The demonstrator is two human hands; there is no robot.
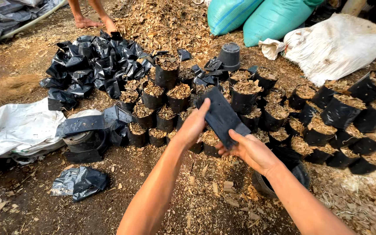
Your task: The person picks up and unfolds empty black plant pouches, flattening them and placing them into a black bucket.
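Note:
A flat, empty black plastic grow bag (221, 117) is held up between both my hands, tilted with its top to the upper left. My left hand (192, 127) grips its upper left edge. My right hand (250, 151) holds its lower right end from beneath. Behind the bag stand several black grow bags filled with wood chips (179, 96), packed side by side on the ground. Below my right forearm sits a black pot (264, 185), mostly hidden.
A heap of empty black bags (90, 67) lies at the back left, with another person's hand and bare foot (93, 21) beside it. A wood-chip pile (166, 21), two teal sacks (257, 17), white sacks (340, 43), an upturned black pot (229, 55) and white sheeting (14, 128) surround the spot.

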